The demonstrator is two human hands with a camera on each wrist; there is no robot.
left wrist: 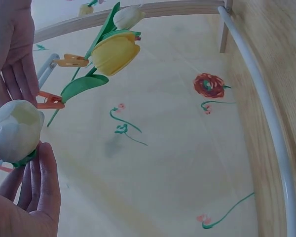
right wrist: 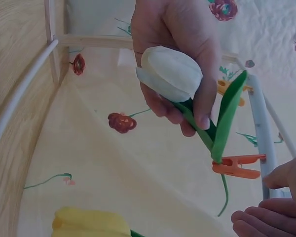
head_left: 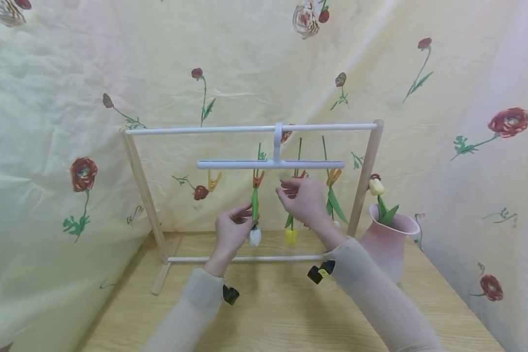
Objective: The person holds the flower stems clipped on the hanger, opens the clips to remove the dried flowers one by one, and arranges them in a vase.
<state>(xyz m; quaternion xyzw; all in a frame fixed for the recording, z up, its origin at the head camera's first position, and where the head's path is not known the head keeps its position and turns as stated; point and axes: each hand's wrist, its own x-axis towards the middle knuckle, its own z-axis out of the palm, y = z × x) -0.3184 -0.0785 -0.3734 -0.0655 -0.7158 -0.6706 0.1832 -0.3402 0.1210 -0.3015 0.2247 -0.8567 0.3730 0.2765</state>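
Observation:
A white hanger bar (head_left: 270, 164) with coloured clips hangs from the top rail of a wooden rack (head_left: 143, 188). Tulips dangle head-down from the clips. My left hand (head_left: 242, 220) pinches the green stem of the white tulip (head_left: 255, 237) just above its bloom; the stem runs up into an orange clip (head_left: 257, 179). The left wrist view shows the bloom (left wrist: 15, 129) against my fingers (left wrist: 39, 190). My right hand (head_left: 290, 191) hovers just under the bar between that clip and the yellow tulip (head_left: 291, 237), fingers relaxed and holding nothing. The right wrist view shows the clip (right wrist: 237, 165) close to my right fingertips (right wrist: 266, 217).
A pink vase (head_left: 385, 249) holding a pale yellow tulip (head_left: 376, 187) stands to the right of the rack on the wooden table (head_left: 281, 308). Another tulip hangs from a yellow-orange clip (head_left: 333, 177); a yellow clip (head_left: 214, 182) hangs bare. Flowered cloth surrounds the table.

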